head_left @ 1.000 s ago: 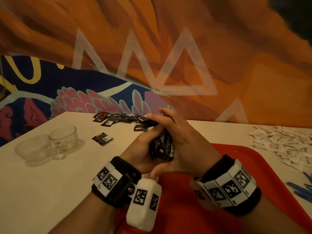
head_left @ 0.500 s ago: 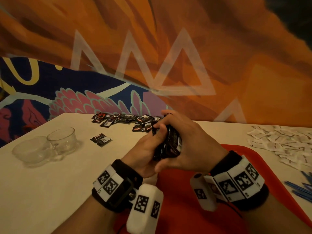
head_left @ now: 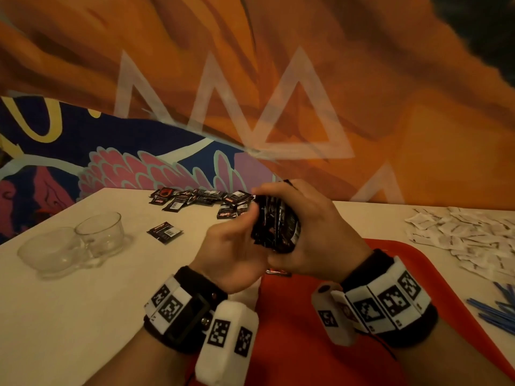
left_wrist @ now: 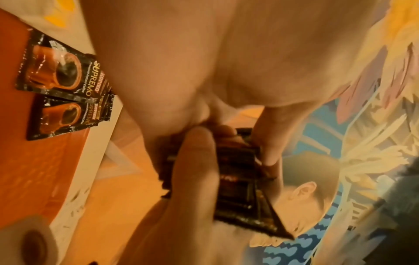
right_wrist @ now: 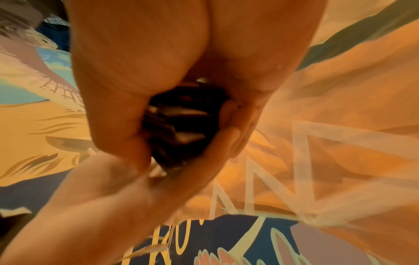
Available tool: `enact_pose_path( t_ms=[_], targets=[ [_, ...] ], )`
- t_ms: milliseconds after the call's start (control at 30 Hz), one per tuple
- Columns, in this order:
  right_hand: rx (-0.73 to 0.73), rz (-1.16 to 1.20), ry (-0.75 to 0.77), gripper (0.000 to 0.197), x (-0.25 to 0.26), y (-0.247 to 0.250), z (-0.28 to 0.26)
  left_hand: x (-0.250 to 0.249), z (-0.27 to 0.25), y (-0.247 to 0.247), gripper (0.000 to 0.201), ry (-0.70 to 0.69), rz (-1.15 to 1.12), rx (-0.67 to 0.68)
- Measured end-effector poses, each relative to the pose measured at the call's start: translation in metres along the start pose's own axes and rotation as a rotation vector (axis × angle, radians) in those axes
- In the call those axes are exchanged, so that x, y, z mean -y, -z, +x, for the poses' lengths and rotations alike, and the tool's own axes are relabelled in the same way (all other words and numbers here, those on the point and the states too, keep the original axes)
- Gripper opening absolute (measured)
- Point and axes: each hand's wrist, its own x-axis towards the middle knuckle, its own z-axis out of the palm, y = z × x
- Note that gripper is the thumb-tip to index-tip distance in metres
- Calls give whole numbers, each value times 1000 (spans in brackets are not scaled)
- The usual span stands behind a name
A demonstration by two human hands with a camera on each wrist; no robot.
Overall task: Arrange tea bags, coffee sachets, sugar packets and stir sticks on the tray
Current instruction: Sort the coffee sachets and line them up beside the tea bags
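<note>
Count of coffee sachets in bundle (head_left: 276, 228) untellable: right hand (head_left: 312, 232) wraps far side, left hand (head_left: 231, 246) covers near edge. Print on bundle blurred in right wrist view. Red tray (head_left: 306, 316) mostly hidden under forearms, cut by bottom edge. One sachet on tray (head_left: 274, 272) only sliver below hands. Blue stir sticks (head_left: 496, 310) cut by right edge. White packets (head_left: 459, 232) too small to read.

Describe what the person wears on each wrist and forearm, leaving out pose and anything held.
Both hands are bare, with no sleeves or gloves. The left wrist carries a black band with white blocks printed with black square codes, and a white rounded camera pod bearing the same codes. The right wrist has a matching band and a smaller white pod with a thin dark cable.
</note>
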Motion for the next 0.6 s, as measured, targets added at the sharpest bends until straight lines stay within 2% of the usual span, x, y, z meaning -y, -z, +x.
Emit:
enact_pose_path(
  t_ms=[100,233,433,600],
  targets=[
    [81,6,-16,67,3,4,-1,3,2,0,48,-6,20,19],
    [29,-9,33,60,9,2,0,-3,1,2,48,69,29,36],
    [179,-31,-62,117,13,-1,-1,2,6,4,57,106,106,-9],
    [160,-316,-32,126,8,-10,-2,-7,1,8,54,118,99,12]
  ],
)
